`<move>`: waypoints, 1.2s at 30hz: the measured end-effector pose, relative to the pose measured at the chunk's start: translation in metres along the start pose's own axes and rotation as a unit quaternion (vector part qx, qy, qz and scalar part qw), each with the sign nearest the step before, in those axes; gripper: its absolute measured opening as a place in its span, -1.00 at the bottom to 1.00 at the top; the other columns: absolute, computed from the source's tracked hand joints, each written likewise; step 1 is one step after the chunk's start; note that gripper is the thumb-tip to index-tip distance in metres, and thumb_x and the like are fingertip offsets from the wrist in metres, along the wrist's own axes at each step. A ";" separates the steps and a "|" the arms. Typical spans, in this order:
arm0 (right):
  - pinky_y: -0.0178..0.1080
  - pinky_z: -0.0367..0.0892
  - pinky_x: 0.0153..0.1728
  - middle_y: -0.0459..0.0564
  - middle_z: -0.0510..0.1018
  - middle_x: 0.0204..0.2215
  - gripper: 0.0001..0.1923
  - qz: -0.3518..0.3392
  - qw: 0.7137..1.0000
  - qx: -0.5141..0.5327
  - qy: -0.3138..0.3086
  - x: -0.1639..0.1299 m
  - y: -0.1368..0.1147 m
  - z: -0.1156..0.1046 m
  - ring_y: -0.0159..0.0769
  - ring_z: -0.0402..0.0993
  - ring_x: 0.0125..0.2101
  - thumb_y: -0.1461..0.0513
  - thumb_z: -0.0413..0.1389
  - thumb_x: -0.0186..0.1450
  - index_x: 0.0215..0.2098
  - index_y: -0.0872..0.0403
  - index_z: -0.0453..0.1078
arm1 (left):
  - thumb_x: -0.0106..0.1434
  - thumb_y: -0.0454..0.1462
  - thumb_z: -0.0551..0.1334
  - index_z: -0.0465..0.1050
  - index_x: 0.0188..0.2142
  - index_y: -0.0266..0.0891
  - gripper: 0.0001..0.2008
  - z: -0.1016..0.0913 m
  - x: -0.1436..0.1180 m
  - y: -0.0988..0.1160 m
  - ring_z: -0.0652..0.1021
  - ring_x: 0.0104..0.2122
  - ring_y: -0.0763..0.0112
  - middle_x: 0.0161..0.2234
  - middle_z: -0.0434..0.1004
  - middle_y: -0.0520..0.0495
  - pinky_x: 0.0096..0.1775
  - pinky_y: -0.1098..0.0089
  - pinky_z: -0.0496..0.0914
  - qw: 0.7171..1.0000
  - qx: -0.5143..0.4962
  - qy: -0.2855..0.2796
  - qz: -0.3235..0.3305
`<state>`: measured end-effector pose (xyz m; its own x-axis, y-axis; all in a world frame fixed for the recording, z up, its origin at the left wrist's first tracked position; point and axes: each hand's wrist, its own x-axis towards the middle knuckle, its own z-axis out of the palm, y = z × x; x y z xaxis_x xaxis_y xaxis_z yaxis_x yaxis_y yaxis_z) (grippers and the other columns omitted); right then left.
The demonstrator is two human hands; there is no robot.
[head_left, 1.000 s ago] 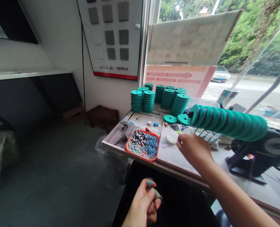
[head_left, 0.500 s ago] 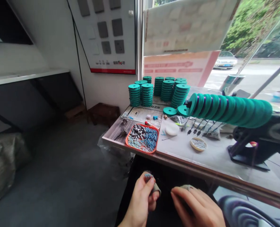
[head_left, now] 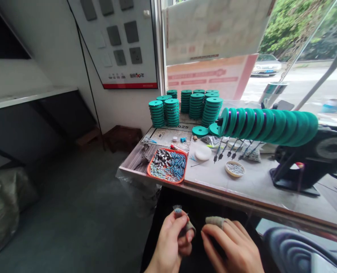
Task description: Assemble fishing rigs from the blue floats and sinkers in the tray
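Observation:
Near the bottom middle, my left hand [head_left: 172,239] is closed, thumb pressed against a finger. A small light-blue piece with a clear fringed top [head_left: 177,209] sticks up from this pinch; its exact kind cannot be made out. To its right, my right hand [head_left: 232,242] has thumb and forefinger tips pressed together, and anything between them is too thin or hidden to see. Greyish finger wraps cover a finger on each hand. The hands are apart, over a dark lap. Beyond them, an orange tray [head_left: 149,171] holds blue tubes, grey cylinders and small metal bits.
The table edge [head_left: 228,199] runs just beyond my hands. Stacked green spools [head_left: 172,113] stand at the back. A row of green spools [head_left: 267,125] sits on a black machine [head_left: 296,170] at right. A round dish [head_left: 235,168] of small grey pieces and a white disc [head_left: 202,153] lie nearer.
The view has shifted slightly, so the table appears further left. My right hand has turned a little, showing more of its finger wrap. More of the light-blue piece's fringe shows in my left hand.

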<state>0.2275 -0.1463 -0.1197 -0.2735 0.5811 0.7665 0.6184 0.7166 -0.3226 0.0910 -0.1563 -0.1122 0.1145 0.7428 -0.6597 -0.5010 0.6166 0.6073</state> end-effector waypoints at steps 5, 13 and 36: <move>-0.34 0.05 -0.47 -0.09 0.32 -0.62 -0.82 0.001 1.000 0.002 -0.010 -0.002 0.001 0.001 -0.43 0.21 -0.58 0.35 -0.05 0.23 -0.49 0.11 0.32 | 0.05 -0.20 0.09 0.07 -0.38 -0.17 -0.82 0.003 -0.001 0.004 0.03 -0.74 0.88 -0.70 0.11 0.18 -0.63 0.72 -0.16 0.998 -0.042 -0.018 -0.036; -0.34 0.04 -0.47 -0.09 0.33 -0.61 -0.81 0.006 1.000 0.000 -0.010 -0.003 0.003 0.002 -0.43 0.22 -0.57 0.36 -0.06 0.23 -0.49 0.12 0.32 | 0.06 -0.21 0.06 0.06 -0.38 -0.17 -0.84 0.004 -0.003 0.007 0.01 -0.76 0.88 -0.72 0.09 0.19 -0.63 0.71 -0.19 0.997 -0.046 -0.030 -0.050; -0.41 0.23 -0.52 -0.06 0.33 -0.59 -0.90 -0.002 0.999 0.012 0.031 -0.003 0.000 0.008 -0.47 0.30 -0.56 0.37 -0.03 0.24 -0.40 0.13 0.28 | -0.03 -0.10 0.23 0.15 -0.55 -0.30 -0.66 0.004 -0.008 0.008 0.10 -0.70 0.90 -0.71 -0.03 0.21 -0.59 0.74 0.07 0.982 0.167 0.002 0.090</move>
<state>0.2223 -0.1455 -0.1264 -0.2303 0.5536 0.8003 0.5995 0.7285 -0.3314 0.0895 -0.1563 -0.1007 0.0462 0.8472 -0.5292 -0.2040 0.5266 0.8253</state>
